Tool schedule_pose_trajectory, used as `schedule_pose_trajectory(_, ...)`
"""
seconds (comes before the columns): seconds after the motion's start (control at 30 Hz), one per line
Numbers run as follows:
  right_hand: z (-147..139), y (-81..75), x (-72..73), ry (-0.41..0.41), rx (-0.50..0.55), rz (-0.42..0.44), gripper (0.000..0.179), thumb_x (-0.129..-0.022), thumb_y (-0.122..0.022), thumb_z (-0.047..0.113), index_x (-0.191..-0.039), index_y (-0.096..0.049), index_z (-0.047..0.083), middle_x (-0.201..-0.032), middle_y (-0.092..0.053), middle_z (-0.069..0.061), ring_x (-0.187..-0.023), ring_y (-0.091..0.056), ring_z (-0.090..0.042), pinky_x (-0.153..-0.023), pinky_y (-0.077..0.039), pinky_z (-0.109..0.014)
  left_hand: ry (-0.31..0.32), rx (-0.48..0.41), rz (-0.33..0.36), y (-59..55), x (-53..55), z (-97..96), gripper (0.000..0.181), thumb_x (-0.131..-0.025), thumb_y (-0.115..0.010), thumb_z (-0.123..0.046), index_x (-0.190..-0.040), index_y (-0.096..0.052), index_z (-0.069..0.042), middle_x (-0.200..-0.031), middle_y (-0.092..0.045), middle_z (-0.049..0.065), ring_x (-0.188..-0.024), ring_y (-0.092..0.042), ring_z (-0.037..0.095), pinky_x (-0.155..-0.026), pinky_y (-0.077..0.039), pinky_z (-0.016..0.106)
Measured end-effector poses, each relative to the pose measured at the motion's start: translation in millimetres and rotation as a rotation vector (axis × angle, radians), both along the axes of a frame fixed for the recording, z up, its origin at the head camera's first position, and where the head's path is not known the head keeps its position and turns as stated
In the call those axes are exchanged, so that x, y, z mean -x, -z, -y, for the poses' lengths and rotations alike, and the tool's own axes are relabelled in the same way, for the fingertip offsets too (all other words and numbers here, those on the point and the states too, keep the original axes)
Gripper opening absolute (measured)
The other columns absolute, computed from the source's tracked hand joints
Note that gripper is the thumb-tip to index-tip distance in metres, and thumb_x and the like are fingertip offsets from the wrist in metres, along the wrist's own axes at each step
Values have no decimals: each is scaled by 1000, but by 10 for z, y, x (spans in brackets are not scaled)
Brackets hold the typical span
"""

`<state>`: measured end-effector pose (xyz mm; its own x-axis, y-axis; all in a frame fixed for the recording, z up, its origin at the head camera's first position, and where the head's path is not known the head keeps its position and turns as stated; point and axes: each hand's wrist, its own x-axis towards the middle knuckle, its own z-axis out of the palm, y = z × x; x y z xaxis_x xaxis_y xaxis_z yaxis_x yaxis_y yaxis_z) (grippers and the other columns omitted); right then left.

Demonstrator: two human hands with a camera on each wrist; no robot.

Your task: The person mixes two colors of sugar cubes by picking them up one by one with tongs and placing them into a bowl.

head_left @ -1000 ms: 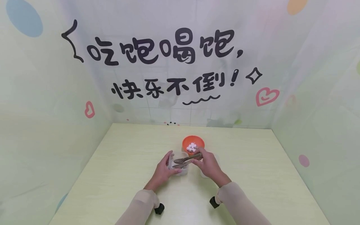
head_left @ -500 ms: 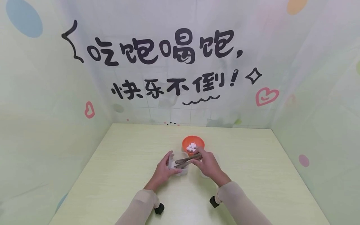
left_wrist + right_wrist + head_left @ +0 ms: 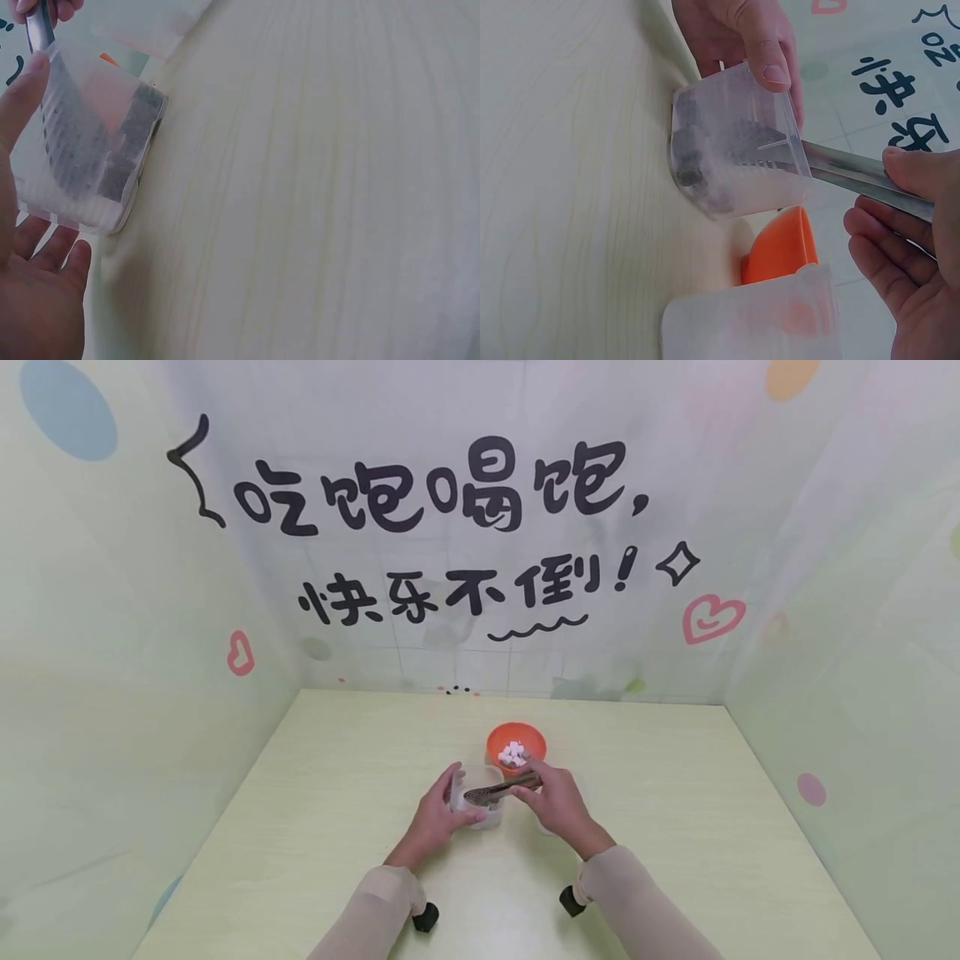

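Note:
My left hand (image 3: 438,810) grips a clear plastic container (image 3: 727,150) from its side, thumb by the rim. Several dark blocks (image 3: 124,150) lie along the container's bottom, seen through its wall. Metal tongs (image 3: 498,787) are pinched in my right hand (image 3: 557,797) between thumb and fingers. Their broad perforated ends (image 3: 71,142) reach down inside the container, and the two arms lie close together. Whether a block is between the ends, I cannot tell.
An orange bowl (image 3: 531,733) holding small white cubes (image 3: 512,752) stands just behind the hands. A second clear container (image 3: 750,322) stands partly under my right hand. The pale table (image 3: 345,760) is bounded by printed cloth walls (image 3: 360,652).
The tongs' two arms were visibly spread over the container; now they have come together inside it. My left hand and the container stay in place.

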<state>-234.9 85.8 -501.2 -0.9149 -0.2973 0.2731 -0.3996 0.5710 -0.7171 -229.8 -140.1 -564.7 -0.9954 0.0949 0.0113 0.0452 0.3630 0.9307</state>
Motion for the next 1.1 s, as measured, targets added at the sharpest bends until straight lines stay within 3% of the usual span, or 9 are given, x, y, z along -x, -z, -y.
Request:
schedule_pose_trajectory(0.23,-24,-41,11,22,27,28,17,-84,-77,15,-95,-64,19,-87,-70,8,-79,-64,-13,-63,-53,-29,-5,-3,-1,0,6,-3,99,-74,-86,-23,-153,-28,-13,-151,-38,14,-137,-35,36,-110,-32,51)
schedule_pose_trajectory(0.5,-41,-116,25,-59,49,71,18,-84,-77,13,-96,-65,16,-85,-69,6,-77,-64,-13,-60,-52,-29,-8,-1,4,-5,3,-8,101,-72,-87,-29,-153,-28,-14,-151,-39,11,-137,-36,34,-111,-31,52)
schedule_pose_trajectory(0.7,-38,-113,38,-74,4,131,18,-84,-77,14,-98,-64,14,-81,-67,7,-71,-58,-11,-56,-48,-28,-12,5,10,-5,-2,-8,102,-72,-88,-28,-153,-28,-14,-152,-38,10,-139,-33,34,-112,-29,51)
schedule_pose_trajectory(1.1,-8,-67,22,-9,-33,68,19,-83,-78,16,-97,-65,15,-81,-67,8,-71,-58,-10,-58,-49,-28,11,-6,-5,16,9,11,102,-73,-86,-30,-154,-26,-12,-151,-37,13,-139,-33,34,-111,-31,49)
